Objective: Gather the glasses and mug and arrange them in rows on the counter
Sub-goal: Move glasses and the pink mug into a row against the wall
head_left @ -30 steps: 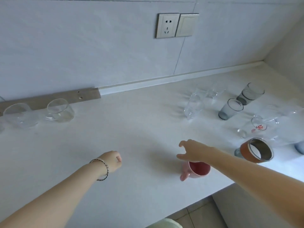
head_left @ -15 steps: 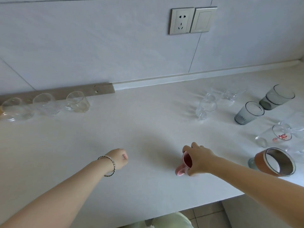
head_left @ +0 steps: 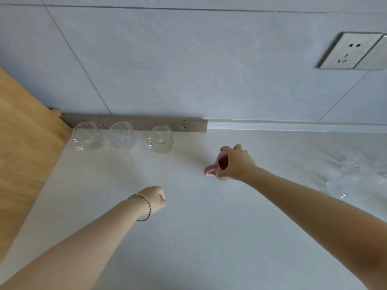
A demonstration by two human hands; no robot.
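Note:
My right hand grips a pink mug by its rim and body, tilted, with the handle pointing left, just over the white counter. Three clear round glasses stand in a row against the back wall: one at the left, one in the middle, one at the right. The mug is to the right of that row. My left hand is a closed fist over the counter, holding nothing, with a bracelet on the wrist. Blurred clear glasses lie at the far right.
A wooden panel borders the counter on the left. A grey metal strip runs along the wall behind the glass row. A wall socket sits at the upper right.
My right hand closed on the pink mug, lifted it and carried it left toward the row of clear glasses. The view swung left, so the right-side cups left the frame.

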